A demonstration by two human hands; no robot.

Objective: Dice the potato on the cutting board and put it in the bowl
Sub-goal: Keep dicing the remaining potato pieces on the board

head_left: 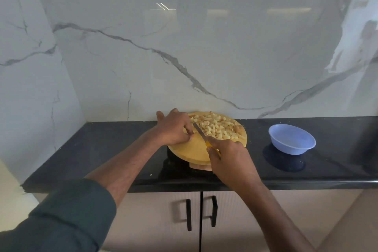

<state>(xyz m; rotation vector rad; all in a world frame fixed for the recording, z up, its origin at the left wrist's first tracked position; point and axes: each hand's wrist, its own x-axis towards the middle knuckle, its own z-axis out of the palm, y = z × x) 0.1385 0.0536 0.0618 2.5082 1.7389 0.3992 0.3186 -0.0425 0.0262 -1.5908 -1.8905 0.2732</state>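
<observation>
On the black worktop (122, 145) I log: round cutting board (190, 149) bearing diced potato (216, 127), right hand (229, 155) gripping knife (199, 132), left hand (173, 129) curled at the blade, its hold unclear, blue bowl (292, 139) well apart.

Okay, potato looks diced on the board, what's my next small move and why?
Probably sweep the diced potato pieces toward the round wooden cutting board's right edge with the yellow-handled knife; the blue plastic bowl there holds nothing.
</observation>
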